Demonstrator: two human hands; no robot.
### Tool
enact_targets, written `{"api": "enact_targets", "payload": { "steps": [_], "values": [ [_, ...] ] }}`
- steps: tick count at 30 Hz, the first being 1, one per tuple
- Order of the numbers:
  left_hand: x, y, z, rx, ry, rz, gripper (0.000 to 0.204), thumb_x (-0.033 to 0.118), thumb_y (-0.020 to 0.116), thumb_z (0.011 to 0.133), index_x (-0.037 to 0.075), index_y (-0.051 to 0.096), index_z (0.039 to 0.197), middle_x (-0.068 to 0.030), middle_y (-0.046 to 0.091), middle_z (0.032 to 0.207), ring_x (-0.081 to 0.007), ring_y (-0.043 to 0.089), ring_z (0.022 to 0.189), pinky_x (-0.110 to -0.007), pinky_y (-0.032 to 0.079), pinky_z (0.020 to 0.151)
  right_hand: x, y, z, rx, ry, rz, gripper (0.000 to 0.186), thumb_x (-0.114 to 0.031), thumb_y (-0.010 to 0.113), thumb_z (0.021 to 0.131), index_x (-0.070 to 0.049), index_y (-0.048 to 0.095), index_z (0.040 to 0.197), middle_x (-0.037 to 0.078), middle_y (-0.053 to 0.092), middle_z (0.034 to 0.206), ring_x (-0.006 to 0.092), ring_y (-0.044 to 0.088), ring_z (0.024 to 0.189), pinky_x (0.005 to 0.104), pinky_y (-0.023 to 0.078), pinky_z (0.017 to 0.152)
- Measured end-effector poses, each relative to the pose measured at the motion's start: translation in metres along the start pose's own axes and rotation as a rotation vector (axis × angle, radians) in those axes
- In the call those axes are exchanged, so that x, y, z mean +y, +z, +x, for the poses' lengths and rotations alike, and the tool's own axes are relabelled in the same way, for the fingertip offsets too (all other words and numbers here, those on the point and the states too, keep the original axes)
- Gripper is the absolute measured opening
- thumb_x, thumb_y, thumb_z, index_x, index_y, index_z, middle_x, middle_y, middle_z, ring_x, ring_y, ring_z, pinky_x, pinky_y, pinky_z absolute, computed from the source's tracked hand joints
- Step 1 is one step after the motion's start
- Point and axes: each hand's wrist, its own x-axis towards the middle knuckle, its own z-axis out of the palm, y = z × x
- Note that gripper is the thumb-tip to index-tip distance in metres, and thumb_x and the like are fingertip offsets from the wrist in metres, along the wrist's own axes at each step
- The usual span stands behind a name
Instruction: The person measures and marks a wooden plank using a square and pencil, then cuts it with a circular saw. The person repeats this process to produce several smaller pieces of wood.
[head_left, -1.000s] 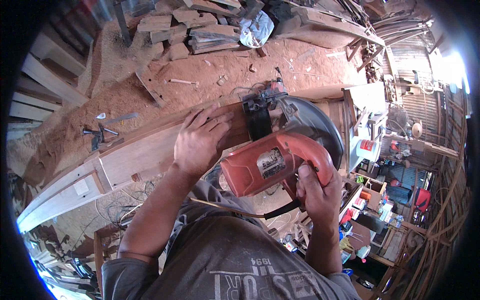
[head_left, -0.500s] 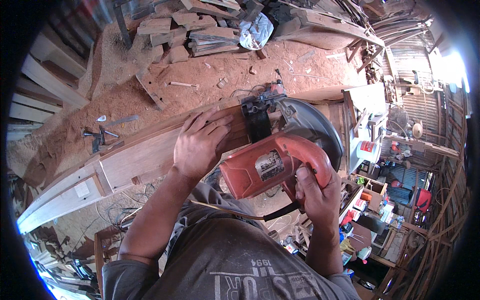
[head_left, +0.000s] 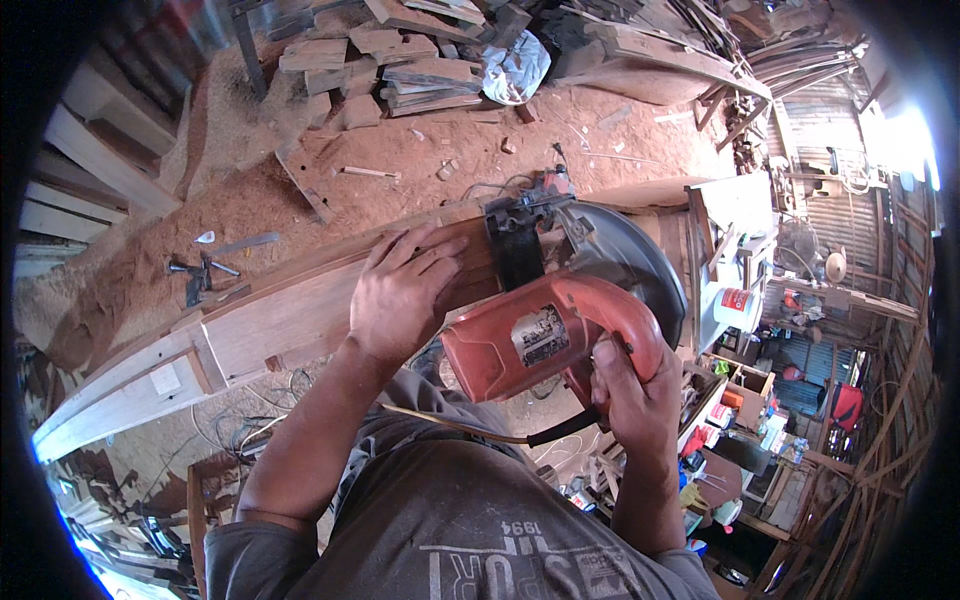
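Red housing, scuffed about its label, marks the power saw in the head view; it sits over the long timber that runs across in front of the person. Its grey guard lies to the right, and a black plate at its left end is just beside the left hand. The right hand is wrapped round the curved handle; whether the saw is running cannot be told. The left hand holds nothing and is laid flat on the timber, fingers slightly spread. A power cord trails from the handle toward the left.

Guiding the saw along the timber while the left hand steadies the work seems to be the step in hand — the cutting edge is hidden, so contact is unsure. Moving the saw would call for a firm right grip and a slack cord; going leftward would require shifting the left hand first — it lies very near the plate.
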Motion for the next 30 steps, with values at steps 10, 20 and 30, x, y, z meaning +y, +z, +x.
{"api": "enact_targets", "payload": {
  "steps": [10,20,30],
  "values": [
    [-0.0004,-0.005,0.0018,-0.035,0.02,0.007,0.032,0.017,0.075,0.085,0.01,0.075,0.117,-0.0018,0.072,0.138,-0.029,0.058,0.141,-0.048,0.045,0.118,-0.0006,0.0026,-0.0001,0.014,-0.013,0.005,0.033,-0.007,0.069,0.104,0.001,0.064,0.136,0.003,0.071,0.094,0.0081,0.067,0.077,0.0231,0.051,0.063],
    [-0.0042,-0.0035,-0.0012,-0.055,0.017,-0.001,0.029,0.008,0.072,0.079,0.011,0.075,0.108,-0.0007,0.074,0.136,-0.0292,0.059,0.139,-0.049,0.043,0.12,-0.0056,0.0063,0.0012,0.026,0.024,0.025,0.03,-0.007,0.07,0.103,0.001,0.066,0.132,0.002,0.07,0.094,0.0077,0.067,0.077,0.0227,0.052,0.064],
    [-0.0043,-0.0063,0.0007,-0.078,0.026,-0.003,0.028,0.014,0.075,0.078,0.011,0.074,0.106,-0.0012,0.074,0.134,-0.0299,0.058,0.14,-0.05,0.043,0.12,-0.0068,0.0046,0.0058,0.007,0.016,0.038,0.02,-0.009,0.072,0.103,-0.001,0.067,0.12,0.002,0.069,0.091,0.0073,0.065,0.074,0.0228,0.051,0.064]
  ]
}}
